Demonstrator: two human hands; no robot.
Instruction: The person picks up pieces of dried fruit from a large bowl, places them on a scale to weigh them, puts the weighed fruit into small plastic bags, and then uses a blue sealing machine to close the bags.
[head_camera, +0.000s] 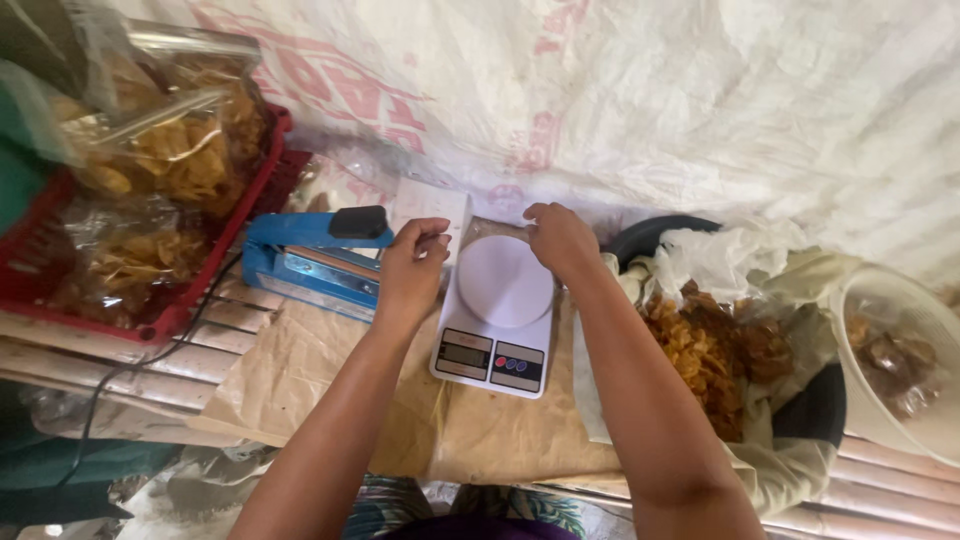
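The right hand covered the clear bag at the scale's twelve o'clock edge, so its contents could not be told. The red crate ran off the frame at nine o'clock, the white bowl at three o'clock. Both forearms were cut off at six o'clock.

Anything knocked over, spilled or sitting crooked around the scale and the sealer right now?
Nothing stands out. The white scale sits flat on the brown paper, its round pan bare. Both hands, left and right, pinch a clear bag behind it. The blue sealer lies closed; the fried snacks stay inside their lined tub.
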